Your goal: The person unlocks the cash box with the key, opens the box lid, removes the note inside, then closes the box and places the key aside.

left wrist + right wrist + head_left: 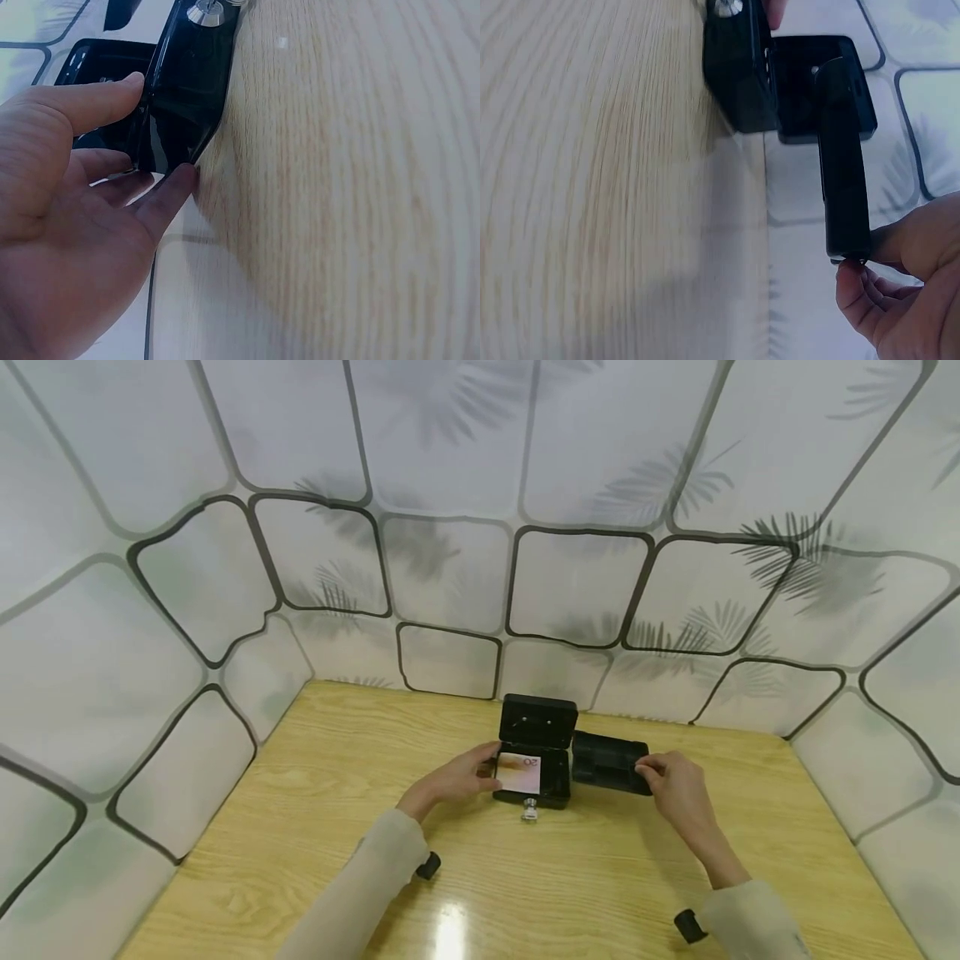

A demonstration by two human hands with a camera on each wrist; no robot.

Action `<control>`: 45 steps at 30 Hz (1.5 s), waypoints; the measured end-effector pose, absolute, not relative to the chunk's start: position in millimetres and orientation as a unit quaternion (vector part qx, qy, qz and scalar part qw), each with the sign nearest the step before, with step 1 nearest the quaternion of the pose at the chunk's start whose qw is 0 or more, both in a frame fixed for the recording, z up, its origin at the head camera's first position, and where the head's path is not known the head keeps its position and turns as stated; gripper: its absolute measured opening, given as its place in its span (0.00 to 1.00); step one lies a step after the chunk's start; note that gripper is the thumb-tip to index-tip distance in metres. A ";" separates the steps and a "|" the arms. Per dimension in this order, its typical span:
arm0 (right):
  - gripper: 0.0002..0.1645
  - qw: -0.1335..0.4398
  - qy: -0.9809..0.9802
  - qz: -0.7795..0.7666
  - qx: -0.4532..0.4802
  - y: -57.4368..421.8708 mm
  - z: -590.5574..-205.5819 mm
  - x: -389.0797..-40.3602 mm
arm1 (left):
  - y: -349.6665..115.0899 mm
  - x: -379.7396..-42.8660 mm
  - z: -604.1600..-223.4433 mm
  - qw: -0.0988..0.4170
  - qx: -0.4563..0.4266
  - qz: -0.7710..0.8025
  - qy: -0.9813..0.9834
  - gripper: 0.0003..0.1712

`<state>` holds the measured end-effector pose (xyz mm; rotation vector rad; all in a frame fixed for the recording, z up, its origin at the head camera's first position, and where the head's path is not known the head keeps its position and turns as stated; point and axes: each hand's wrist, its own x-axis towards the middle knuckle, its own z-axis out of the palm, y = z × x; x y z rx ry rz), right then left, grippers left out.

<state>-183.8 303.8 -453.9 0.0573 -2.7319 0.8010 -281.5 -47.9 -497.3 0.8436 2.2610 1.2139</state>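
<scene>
A black cash box [557, 777] stands on the table with its lid [538, 720] raised at the back. Inside, on the left, lies a pinkish banknote [517, 777] marked 20. A silver key [529, 813] is at the front lock. My left hand [461, 775] grips the box's left side, thumb at the rim and fingers against the side and lower corner in the left wrist view. To the right of the box, my right hand [681, 789] pinches one end of a black tray [844, 180], which is raised off the table.
The wooden table [517, 885] has patterned pale walls [450, 577] behind it and on both sides. Dark wrist devices [688, 927] show near both sleeves. Light glares off the table near the front.
</scene>
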 end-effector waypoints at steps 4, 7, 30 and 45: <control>0.08 0.147 -0.951 0.272 0.022 314.1 -457.2 -186.6 | -47.4 -281.8 -496.6 0.221 0.305 0.437 0.817 0.44; 0.08 0.151 -0.951 0.267 0.026 321.1 -460.4 -189.2 | -46.8 -281.4 -495.6 0.221 0.307 0.435 0.817 0.44; 0.11 0.095 -0.956 0.278 0.003 346.7 -487.0 -220.2 | -47.0 -284.5 -497.8 0.227 0.303 0.420 0.825 0.44; 0.09 0.112 -0.960 0.254 0.029 356.7 -504.9 -240.1 | -47.5 -283.8 -497.4 0.220 0.311 0.408 0.830 0.44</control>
